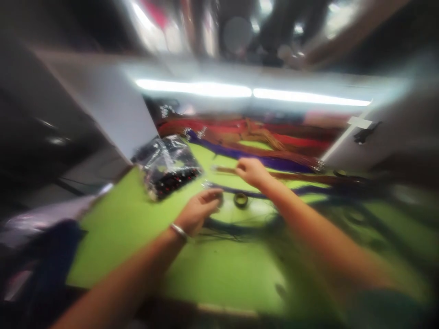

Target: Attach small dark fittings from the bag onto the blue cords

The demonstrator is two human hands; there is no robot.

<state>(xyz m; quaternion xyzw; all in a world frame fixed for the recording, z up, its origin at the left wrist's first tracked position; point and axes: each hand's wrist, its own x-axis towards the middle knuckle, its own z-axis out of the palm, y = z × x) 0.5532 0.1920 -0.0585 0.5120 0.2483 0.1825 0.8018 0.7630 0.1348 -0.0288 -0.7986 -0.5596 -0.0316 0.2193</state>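
- Counter (219, 278): a bright green surface fills the lower and middle field of view. The whole view is motion-blurred, so fine detail is unreliable.
- Light strip (254, 92): a long white band runs across the top of the work area, above the far edge of the counter.
- White panels: one slanted panel (109, 109) stands at the left rear, a second (377, 141) at the right rear.
- Wire bundles (260, 137): red, orange and purple strands lie in long bands across the far part of the counter, between the two panels.
- Plastic bag (169, 167): a clear, crinkled bag with dark contents rests on the counter at the left rear, just beside the left panel.
- Dark wires (236, 226): thin dark strands loop on the counter near both hands.
- Right hand (252, 171): reaches forward over the counter. Its fingers are curled at a brown strand (291, 176) that runs right along the counter; blur hides whether they actually grip it.
- Left hand (200, 211): sits nearer the body, with a metal bangle (179, 231) on the wrist. Its fingers are pinched together at a thin dark strand; the contact itself cannot be resolved.
- Small dark ring (240, 199): lies on the counter between the two hands, just beside the left fingertips.
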